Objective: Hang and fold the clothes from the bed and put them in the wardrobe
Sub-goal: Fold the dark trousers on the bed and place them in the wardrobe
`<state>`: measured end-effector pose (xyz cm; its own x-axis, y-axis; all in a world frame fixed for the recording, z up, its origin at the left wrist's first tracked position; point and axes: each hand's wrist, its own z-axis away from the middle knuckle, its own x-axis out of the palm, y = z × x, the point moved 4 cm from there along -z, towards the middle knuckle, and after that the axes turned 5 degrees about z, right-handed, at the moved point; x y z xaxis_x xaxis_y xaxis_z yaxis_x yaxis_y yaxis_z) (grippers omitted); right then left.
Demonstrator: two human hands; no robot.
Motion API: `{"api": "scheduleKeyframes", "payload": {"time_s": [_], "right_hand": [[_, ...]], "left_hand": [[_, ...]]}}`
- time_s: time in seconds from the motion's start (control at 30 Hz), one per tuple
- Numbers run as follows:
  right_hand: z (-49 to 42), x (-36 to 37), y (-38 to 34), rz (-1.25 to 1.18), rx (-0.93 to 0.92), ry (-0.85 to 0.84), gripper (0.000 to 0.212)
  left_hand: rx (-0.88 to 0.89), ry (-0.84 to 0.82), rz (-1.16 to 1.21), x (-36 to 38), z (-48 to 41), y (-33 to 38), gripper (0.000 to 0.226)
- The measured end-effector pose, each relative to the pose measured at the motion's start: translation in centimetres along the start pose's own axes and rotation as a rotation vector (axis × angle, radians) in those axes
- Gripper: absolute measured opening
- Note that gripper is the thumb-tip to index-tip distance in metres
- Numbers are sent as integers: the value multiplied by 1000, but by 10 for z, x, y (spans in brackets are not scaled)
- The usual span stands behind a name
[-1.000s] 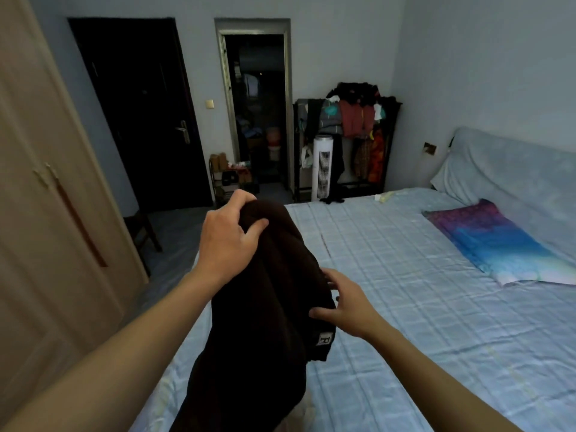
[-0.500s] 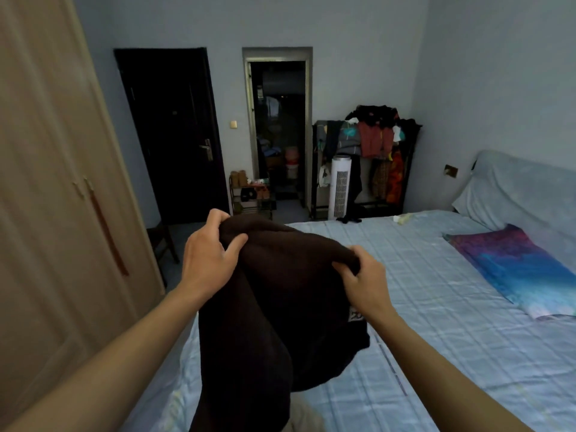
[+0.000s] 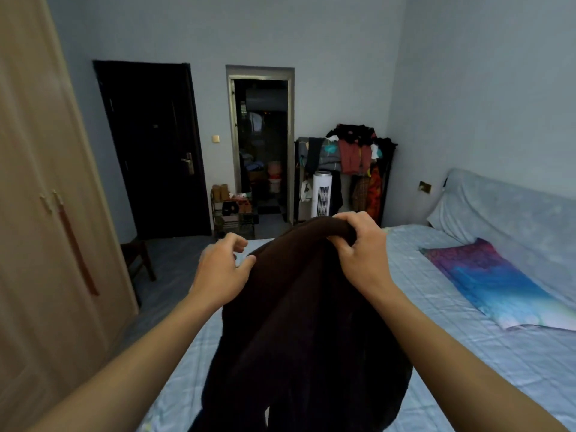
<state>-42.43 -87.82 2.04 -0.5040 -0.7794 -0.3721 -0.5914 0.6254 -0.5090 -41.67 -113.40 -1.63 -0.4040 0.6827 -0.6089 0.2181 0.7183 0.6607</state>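
Over the near side of the bed [image 3: 467, 353], a dark garment [image 3: 305, 307] hangs from the right hand [image 3: 363, 247], which clutches its bunched top; the left hand [image 3: 223, 269] lies just beside, thumb touching the cloth, fingers loosely curled round nothing. Likely it is being straightened for folding (no hanger shows), so the left hand next needs an edge to grip.
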Motion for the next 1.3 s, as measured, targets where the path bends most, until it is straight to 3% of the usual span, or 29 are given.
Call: {"api": "scheduleKeyframes", "payload": {"time_s": [0.13,0.23,0.33,0.47,0.67,0.87,0.97,1.17,1.23,1.3], "right_hand": [[5,8,-9,76,-37,-56,29],[14,13,-15,51,-46,-107,34],[21,13,-17,18,-31,-128,34],[22,7,-18,28,-33,-138,28],[29,-2,-14,-26,-17,-190,30],[55,-9,17,-115,113,-397,57],[72,-3,42,-48,188,-508,69],[87,28,50,-64,146,-704,101],[88,40,43,-135,137,-760,89],[91,54,35,-192,140,-805,59]], "left_hand": [[236,-93,145,9,5,58,40],[390,-220,16,22,5,86,55],[406,-280,6,32,0,94,48],[453,-237,-40,41,1,94,32],[466,-229,-52,44,6,94,28],[435,-194,-60,32,7,82,35],[442,-205,27,22,8,71,37],[514,-212,130,1,13,54,35],[554,-226,165,-4,19,54,33],[556,-230,172,-7,22,48,36]]}}
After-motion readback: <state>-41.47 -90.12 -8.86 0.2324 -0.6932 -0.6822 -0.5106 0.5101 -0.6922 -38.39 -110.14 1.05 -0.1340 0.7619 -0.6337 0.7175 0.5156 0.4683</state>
